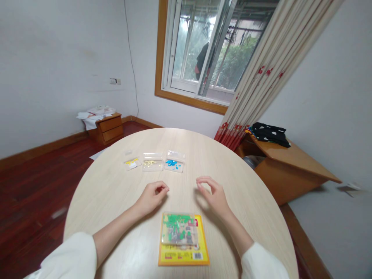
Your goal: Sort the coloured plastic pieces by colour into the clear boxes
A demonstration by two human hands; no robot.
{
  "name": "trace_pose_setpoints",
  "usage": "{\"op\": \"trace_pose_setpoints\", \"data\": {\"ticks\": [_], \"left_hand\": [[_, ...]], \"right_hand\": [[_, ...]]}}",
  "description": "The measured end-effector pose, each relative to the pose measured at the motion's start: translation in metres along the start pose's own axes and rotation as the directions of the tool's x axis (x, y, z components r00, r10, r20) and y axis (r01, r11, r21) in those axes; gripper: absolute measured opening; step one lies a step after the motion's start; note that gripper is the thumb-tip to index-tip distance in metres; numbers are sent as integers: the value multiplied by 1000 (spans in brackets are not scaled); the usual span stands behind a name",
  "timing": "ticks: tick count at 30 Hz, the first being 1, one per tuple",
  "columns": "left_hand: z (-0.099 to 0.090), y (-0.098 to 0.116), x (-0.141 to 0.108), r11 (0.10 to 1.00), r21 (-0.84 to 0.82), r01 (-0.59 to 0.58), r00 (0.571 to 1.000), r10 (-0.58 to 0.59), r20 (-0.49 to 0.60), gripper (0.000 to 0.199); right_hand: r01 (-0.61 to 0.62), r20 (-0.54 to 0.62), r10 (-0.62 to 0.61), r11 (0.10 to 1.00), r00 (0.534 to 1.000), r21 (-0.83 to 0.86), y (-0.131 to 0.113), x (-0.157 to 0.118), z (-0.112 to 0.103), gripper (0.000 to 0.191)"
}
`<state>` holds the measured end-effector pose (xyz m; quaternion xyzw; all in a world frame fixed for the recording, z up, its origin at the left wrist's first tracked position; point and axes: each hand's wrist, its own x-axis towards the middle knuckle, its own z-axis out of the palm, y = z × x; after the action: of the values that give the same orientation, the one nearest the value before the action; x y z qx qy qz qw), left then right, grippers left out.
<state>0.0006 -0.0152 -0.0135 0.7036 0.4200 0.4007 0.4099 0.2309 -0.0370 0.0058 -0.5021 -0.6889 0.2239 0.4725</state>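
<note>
Barcode [198,255] on yellow booklet [204,245], blurred lettering [173,254], case [180,229] atop

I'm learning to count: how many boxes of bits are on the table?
4: the yellow-piece box, cream-piece box and blue-piece box in a row; the green-piece box on the yellow packet.

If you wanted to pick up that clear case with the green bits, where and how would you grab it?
I'd probably hold the clear case by its left and right edges, the left hand and right hand coming from either side. It lies flat on the yellow printed item, so its sides look easiest to reach. Keep it level: whether it's latched can't be seen.
</note>
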Motion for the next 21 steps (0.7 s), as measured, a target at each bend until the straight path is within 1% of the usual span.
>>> {"op": "trace_pose_setpoints", "data": {"ticks": [1, 2, 4, 5, 6, 8, 10, 11, 13, 15, 17, 19, 21], "left_hand": [[-2, -4, 4, 999, -19, 32, 999, -32, -33, 26], [-5, -8, 8, 998, -33, 60, 996, -62, -66, 28], [-11, -16, 14, 994, -51, 99, 985, -106, -137, 32], [-13, -19, 16, 992, -58, 111, 978, -120, -170, 34], [-16, -22, 18, 990, -68, 120, 972, -131, -195, 35], [-19, -27, 21, 986, -100, 135, 963, -154, -221, 35], [-21, -29, 22, 978, -148, 147, 957, -178, -227, 33], [-20, -30, 23, 974, -172, 149, 956, -186, -227, 30], [-19, -33, 24, 969, -205, 136, 956, -183, -228, 26], [-17, -35, 24, 973, -209, 103, 959, -152, -239, 22], [-14, -37, 24, 981, -188, 46, 960, -96, -263, 20], [-11, -38, 22, 986, -165, -11, 963, -34, -268, 30], [-8, -37, 20, 988, -143, -59, 971, 24, -236, 47]], "right_hand": [[-14, -25, 13, 1000, 1000, -23, 11, 17, 5, 17], [-41, -51, 40, 999, 998, -29, 22, 35, 11, 25], [-81, -77, 79, 997, 994, -16, 42, 69, 27, 46], [-84, -85, 83, 996, 993, -14, 51, 84, 35, 53], [-74, -88, 72, 997, 993, -13, 58, 98, 43, 55], [-60, -77, 60, 998, 995, -7, 69, 117, 58, 48], [-56, -55, 57, 998, 997, 3, 75, 128, 67, 34], [-55, -42, 55, 998, 998, 8, 77, 130, 70, 28], [-48, -18, 48, 999, 999, 17, 80, 128, 69, 24], [-38, 11, 37, 999, 999, 26, 80, 119, 62, 22], [-30, 47, 28, 999, 999, 36, 78, 102, 51, 21], [-27, 75, 24, 999, 997, 40, 73, 81, 40, 21], [-32, 86, 29, 999, 996, 37, 66, 57, 32, 23]]}}
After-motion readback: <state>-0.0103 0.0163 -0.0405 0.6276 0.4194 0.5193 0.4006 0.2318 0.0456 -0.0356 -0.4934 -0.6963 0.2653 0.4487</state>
